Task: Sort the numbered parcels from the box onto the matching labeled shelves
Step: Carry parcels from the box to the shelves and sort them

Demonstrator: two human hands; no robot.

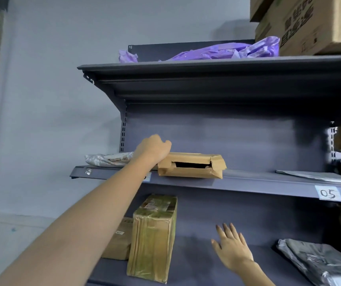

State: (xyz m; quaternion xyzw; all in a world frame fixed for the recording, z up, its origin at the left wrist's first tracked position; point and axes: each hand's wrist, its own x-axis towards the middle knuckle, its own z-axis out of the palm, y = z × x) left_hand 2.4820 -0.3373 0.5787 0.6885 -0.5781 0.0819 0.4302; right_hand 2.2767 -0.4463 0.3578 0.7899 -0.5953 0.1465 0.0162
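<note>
while left hand [154, 148] fingers grip flat parcel's [192, 165] left end

The flat cardboard parcel [191, 165] lies on the middle shelf [258, 182], overhanging its front edge. The left hand [154, 149] rests on the parcel's left end, and left of that hand lies a plastic mailer [107, 158]. At the shelf's right end lies a flat mailer [318, 175], above the label "05" [328, 193] on the shelf's front edge. On the top shelf [206, 65] lies a crumpled bag [227, 51], with stacked cartons [314, 23] to its right. On the bottom shelf [202, 271] an upright taped box [153, 238] stands before a smaller box [120, 240]; the right hand [232, 248] hovers to its right, and a wrapped bag [318, 263] lies far right.
</note>
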